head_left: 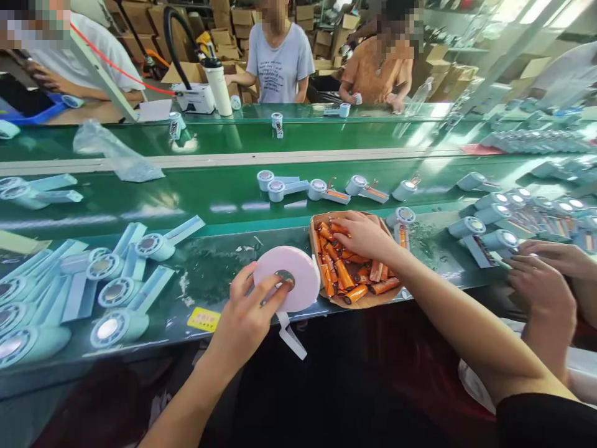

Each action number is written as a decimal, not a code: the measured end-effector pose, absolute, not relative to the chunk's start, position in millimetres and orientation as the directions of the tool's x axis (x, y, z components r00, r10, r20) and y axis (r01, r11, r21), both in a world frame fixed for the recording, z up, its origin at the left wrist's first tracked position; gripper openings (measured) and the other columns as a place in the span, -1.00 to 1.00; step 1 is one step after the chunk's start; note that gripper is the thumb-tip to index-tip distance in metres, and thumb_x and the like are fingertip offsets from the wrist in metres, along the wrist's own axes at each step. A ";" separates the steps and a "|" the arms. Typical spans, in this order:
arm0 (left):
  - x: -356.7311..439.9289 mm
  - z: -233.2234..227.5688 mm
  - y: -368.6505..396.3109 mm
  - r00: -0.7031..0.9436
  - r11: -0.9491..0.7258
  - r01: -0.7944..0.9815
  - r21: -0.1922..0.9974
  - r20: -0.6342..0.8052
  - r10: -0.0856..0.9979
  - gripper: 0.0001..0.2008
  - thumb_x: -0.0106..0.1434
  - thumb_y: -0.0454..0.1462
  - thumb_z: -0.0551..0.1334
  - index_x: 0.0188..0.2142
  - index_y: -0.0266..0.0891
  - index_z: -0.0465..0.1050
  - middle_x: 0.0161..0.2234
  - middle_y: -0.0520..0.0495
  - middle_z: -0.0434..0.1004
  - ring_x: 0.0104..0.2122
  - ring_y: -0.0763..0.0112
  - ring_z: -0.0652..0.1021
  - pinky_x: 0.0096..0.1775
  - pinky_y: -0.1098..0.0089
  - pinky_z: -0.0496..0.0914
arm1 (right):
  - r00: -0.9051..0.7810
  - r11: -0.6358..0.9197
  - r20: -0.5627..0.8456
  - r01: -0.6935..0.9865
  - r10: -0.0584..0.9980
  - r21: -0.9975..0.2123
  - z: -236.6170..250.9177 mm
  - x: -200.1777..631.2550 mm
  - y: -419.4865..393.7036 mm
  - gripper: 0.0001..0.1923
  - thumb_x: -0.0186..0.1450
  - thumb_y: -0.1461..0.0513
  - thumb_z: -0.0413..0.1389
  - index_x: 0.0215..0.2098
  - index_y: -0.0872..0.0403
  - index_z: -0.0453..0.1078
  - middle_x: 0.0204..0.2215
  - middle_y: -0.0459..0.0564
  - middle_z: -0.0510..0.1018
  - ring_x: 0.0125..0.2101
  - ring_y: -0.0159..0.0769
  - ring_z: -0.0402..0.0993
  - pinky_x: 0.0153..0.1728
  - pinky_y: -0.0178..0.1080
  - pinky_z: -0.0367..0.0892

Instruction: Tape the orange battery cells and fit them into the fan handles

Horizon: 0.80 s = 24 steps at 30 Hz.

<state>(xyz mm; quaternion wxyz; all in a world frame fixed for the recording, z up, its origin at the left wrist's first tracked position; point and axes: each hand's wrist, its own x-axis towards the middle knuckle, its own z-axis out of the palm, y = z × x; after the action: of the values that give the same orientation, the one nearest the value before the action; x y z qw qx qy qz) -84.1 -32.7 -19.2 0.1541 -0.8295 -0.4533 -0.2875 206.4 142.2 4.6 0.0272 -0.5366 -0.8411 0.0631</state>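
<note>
**Left hand on tape roll, right hand in battery tray**

Left hand (252, 311) grip spread over pink tape roll (288, 278), fingertips pressing its face near the core; roll lies flat at the table (209, 274) front edge, loose tape end (291, 336) hanging off below. Right hand (364, 235) curled down into the cardboard tray (313, 233), fingers touching orange batteries (342, 274); cannot tell if one is pinched. Tray sits just right of the roll, touching it. Judgement: keep the roll pinned flat, take one cell only, lift it clear of the pile. Blue fan housings (116, 292) lie left and beyond; a co-worker's hands (543, 286) work at the right.
</note>
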 end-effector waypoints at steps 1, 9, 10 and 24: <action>-83.2 -19.0 -33.9 0.434 -0.542 0.840 -0.004 0.605 0.668 -0.57 0.31 -0.52 0.30 0.10 -0.12 0.62 0.01 -0.10 0.64 0.29 -0.06 0.35 0.15 0.12 0.56 | -0.406 0.397 -0.031 0.905 0.913 -0.151 2.4 205.6 143.7 -0.59 0.48 0.10 0.05 0.18 0.04 0.54 0.20 0.23 0.54 0.24 0.14 0.40 0.25 0.08 0.26; -84.7 -18.1 -46.0 0.515 -0.584 0.807 -0.087 0.588 0.624 -0.58 0.32 -0.41 0.39 0.13 -0.04 0.63 0.05 0.01 0.69 0.26 0.09 0.37 0.24 0.24 0.49 | -0.171 0.261 0.198 0.586 0.965 -0.767 0.5 213.2 144.0 -0.66 0.33 -0.04 0.18 -0.09 0.00 0.48 -0.14 0.09 0.66 -0.10 -0.04 0.58 0.01 0.02 0.44; -84.5 -18.7 -46.7 0.516 -0.588 0.804 -0.083 0.589 0.622 -0.56 0.31 -0.41 0.40 0.14 -0.03 0.63 0.04 0.01 0.69 0.27 0.11 0.37 0.26 0.25 0.47 | -0.089 0.270 0.258 0.439 0.962 -0.857 4.0 215.1 138.4 -0.60 0.36 -0.10 0.13 -0.02 -0.03 0.45 -0.12 0.08 0.64 -0.11 -0.07 0.59 -0.02 0.00 0.45; -83.7 -31.0 -34.3 0.499 -0.597 0.802 -0.013 0.564 0.658 -0.49 0.28 -0.51 0.33 0.15 -0.06 0.60 -0.02 -0.07 0.70 0.24 0.04 0.37 0.20 0.16 0.49 | -0.364 -0.303 -0.189 -0.287 0.912 -0.909 16.9 197.4 12.4 -0.59 0.22 -0.02 0.43 -0.08 -0.01 0.56 -0.23 -0.01 0.62 -0.32 -0.30 0.53 -0.25 -0.21 0.50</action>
<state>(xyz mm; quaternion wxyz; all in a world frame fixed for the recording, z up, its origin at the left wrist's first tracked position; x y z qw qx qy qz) -83.7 -34.3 -31.0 0.1383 -0.8546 -0.4271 -0.2611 197.4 12.4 16.9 0.4197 -0.3765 -0.4149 0.7141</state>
